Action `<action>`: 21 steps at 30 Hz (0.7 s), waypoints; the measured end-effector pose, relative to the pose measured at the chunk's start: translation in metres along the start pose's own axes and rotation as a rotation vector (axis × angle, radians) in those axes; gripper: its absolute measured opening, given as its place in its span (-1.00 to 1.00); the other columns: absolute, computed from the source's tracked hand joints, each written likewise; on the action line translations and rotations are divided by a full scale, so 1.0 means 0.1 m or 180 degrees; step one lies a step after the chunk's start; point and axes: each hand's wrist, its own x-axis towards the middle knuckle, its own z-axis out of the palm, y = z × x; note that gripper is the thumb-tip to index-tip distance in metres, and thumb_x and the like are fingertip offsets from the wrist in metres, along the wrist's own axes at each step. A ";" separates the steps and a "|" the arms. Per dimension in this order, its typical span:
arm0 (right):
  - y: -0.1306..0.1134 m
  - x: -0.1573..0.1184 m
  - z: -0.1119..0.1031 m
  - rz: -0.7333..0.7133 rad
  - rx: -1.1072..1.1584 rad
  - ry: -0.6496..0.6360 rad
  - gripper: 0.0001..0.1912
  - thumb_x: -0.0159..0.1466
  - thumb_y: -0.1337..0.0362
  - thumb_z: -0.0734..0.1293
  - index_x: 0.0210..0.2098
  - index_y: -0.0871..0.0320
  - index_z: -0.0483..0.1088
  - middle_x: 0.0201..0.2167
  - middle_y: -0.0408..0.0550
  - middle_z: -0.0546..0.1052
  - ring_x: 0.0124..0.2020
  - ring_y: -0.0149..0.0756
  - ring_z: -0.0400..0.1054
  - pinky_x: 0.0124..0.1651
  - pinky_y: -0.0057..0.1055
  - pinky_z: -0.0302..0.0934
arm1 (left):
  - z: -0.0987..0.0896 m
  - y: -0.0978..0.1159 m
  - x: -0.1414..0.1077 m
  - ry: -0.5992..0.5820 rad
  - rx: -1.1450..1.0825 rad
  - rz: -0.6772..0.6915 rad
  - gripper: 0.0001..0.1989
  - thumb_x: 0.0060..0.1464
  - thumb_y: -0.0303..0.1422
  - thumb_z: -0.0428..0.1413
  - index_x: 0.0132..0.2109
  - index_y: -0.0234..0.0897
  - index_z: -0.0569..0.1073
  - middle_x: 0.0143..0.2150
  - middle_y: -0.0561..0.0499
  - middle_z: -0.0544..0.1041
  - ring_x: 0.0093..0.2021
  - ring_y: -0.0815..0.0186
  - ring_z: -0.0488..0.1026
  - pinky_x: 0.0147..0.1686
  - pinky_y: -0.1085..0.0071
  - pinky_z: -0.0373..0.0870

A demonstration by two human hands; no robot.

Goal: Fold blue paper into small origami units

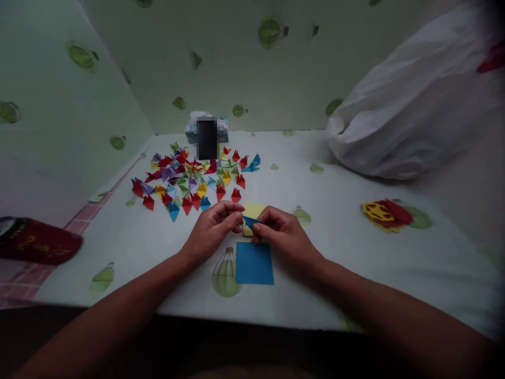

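Here's the pale table [300,176], printed with green balloons, running right across the scene. Far right, a bulging white plastic bag [398,110] slumps onto it. Over on the far left it's a riot of colour: a spread of folded papers [195,200] in red, purple, yellow, green and blue. A red can [39,241] sits at the near left edge.

Now the 2 hands, centre stage! The right hand [284,230] has thumb and forefinger pinched together on the small piece; the left hand [215,225] has its fingers curled in close at the left end, though I can't tell whether they grip it.

Right side, red and yellow paper cutouts [386,215] lie heaped. Far off, a tissue box [223,132] stands behind a pixelated dark rectangle [207,139]. Nearer, 1 blue square [254,263] lies flat, just below the hands; a yellow paper [254,210] shows behind them. And smallest, the blue folded paper [251,222], up between both hands!
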 end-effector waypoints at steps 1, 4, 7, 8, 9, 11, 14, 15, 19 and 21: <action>0.01 0.00 0.01 -0.0044 0.0037 0.0027 -0.79 0.20 0.19 0.39 -0.44 0.13 0.30 -0.54 -0.17 0.48 -0.46 -0.37 0.35 -0.32 -0.39 0.22 | 0.02 -0.01 0.00 -0.0005 -0.0111 -0.0102 -0.75 0.06 -0.27 0.26 -0.16 -0.32 0.51 -0.40 0.07 0.54 -0.41 0.40 0.50 -0.32 0.47 0.46; 0.05 -0.02 0.04 -0.0158 0.0084 0.0138 -0.79 0.18 0.21 0.40 -0.47 0.13 0.31 -0.53 -0.17 0.48 -0.45 -0.38 0.35 -0.33 -0.40 0.22 | 0.10 -0.03 -0.03 -0.0055 -0.0411 -0.0319 -0.77 -0.05 -0.32 0.33 -0.26 -0.32 0.50 -0.43 0.07 0.57 -0.41 0.37 0.53 -0.33 0.45 0.48; 0.08 -0.03 0.07 -0.0159 0.0151 0.0142 -0.79 0.18 0.22 0.40 -0.48 0.13 0.30 -0.52 -0.16 0.48 -0.45 -0.39 0.36 -0.32 -0.40 0.23 | 0.14 -0.04 -0.07 0.0010 -0.0449 -0.0225 -0.83 -0.02 -0.34 0.31 -0.34 -0.32 0.51 -0.43 0.06 0.58 -0.41 0.37 0.53 -0.34 0.45 0.48; 0.09 -0.03 0.07 -0.0133 0.0164 0.0075 -0.79 0.18 0.22 0.40 -0.47 0.13 0.30 -0.51 -0.16 0.48 -0.45 -0.38 0.37 -0.32 -0.40 0.24 | 0.14 -0.04 -0.07 0.0021 -0.0382 -0.0177 -0.85 0.00 -0.34 0.30 -0.35 -0.33 0.52 -0.45 0.06 0.57 -0.42 0.38 0.52 -0.35 0.46 0.46; 0.09 -0.03 0.07 -0.0093 0.0180 -0.0002 -0.79 0.18 0.22 0.40 -0.47 0.12 0.29 -0.52 -0.16 0.48 -0.45 -0.38 0.37 -0.32 -0.39 0.24 | 0.13 -0.04 -0.07 0.0026 -0.0287 -0.0138 -0.86 0.02 -0.34 0.29 -0.35 -0.33 0.52 -0.45 0.07 0.56 -0.43 0.40 0.50 -0.36 0.48 0.44; 0.08 -0.02 0.07 -0.0004 0.0228 -0.0140 -0.81 0.20 0.21 0.39 -0.43 0.12 0.30 -0.52 -0.17 0.48 -0.46 -0.37 0.39 -0.32 -0.39 0.25 | 0.10 -0.04 -0.07 0.0042 -0.0046 -0.0047 -0.87 0.03 -0.35 0.28 -0.36 -0.34 0.53 -0.45 0.07 0.55 -0.43 0.42 0.47 -0.37 0.50 0.39; 0.05 -0.01 0.05 0.0009 0.0230 -0.0229 -0.80 0.23 0.18 0.37 -0.40 0.13 0.31 -0.52 -0.18 0.48 -0.47 -0.38 0.39 -0.33 -0.39 0.25 | 0.06 -0.03 -0.05 0.0079 0.0241 0.0074 -0.88 0.02 -0.37 0.28 -0.39 -0.34 0.53 -0.44 0.07 0.52 -0.41 0.43 0.42 -0.37 0.51 0.34; 0.04 -0.02 0.04 -0.0019 0.0180 -0.0230 -0.79 0.24 0.18 0.36 -0.41 0.14 0.31 -0.52 -0.17 0.48 -0.47 -0.39 0.38 -0.33 -0.39 0.25 | 0.05 -0.03 -0.05 0.0050 0.0251 0.0060 -0.87 0.02 -0.37 0.28 -0.40 -0.34 0.52 -0.44 0.07 0.51 -0.40 0.43 0.41 -0.36 0.51 0.33; -0.01 -0.05 0.05 -0.0120 -0.0075 -0.0128 -0.78 0.24 0.21 0.35 -0.47 0.15 0.31 -0.55 -0.17 0.47 -0.51 -0.41 0.35 -0.37 -0.41 0.22 | 0.05 -0.02 -0.05 -0.0177 -0.0016 -0.0143 -0.84 0.05 -0.33 0.25 -0.37 -0.33 0.49 -0.44 0.07 0.51 -0.41 0.41 0.41 -0.37 0.49 0.33; -0.01 -0.07 0.06 -0.0154 -0.0224 -0.0055 -0.79 0.24 0.23 0.34 -0.49 0.15 0.31 -0.57 -0.17 0.46 -0.53 -0.41 0.33 -0.39 -0.42 0.19 | 0.06 -0.01 -0.06 -0.0207 0.0020 -0.0057 -0.83 0.09 -0.30 0.23 -0.36 -0.32 0.49 -0.44 0.07 0.51 -0.41 0.41 0.40 -0.36 0.49 0.32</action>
